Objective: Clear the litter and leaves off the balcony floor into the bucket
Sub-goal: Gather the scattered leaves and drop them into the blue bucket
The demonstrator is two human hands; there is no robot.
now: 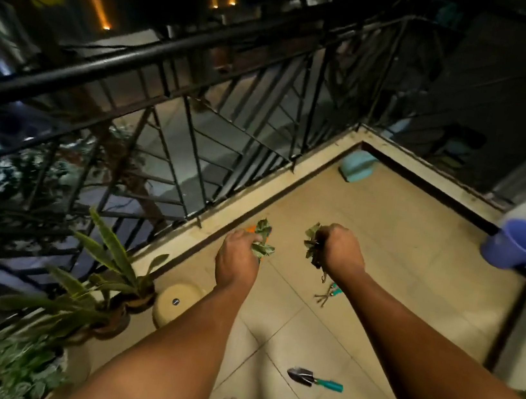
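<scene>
My left hand (pixel 237 258) grips a bunch of green leaves (pixel 262 240) above the tiled balcony floor (pixel 383 250); something orange shows just behind that bunch. My right hand (pixel 340 249) is curled round a second clump of leaves and stems (pixel 312 243), with a stem hanging below the fist. Both arms are stretched forward over the floor. A blue-violet bucket (pixel 515 246) stands at the far right against the wall, well apart from both hands.
A black metal railing (pixel 168 91) runs along the left and far sides. Potted plants (pixel 101 284) and a beige round stool (pixel 174 302) line the left edge. A hand rake (pixel 328 293) and a teal-handled trowel (pixel 314 379) lie on the tiles. A teal dustpan (pixel 357 167) sits in the far corner.
</scene>
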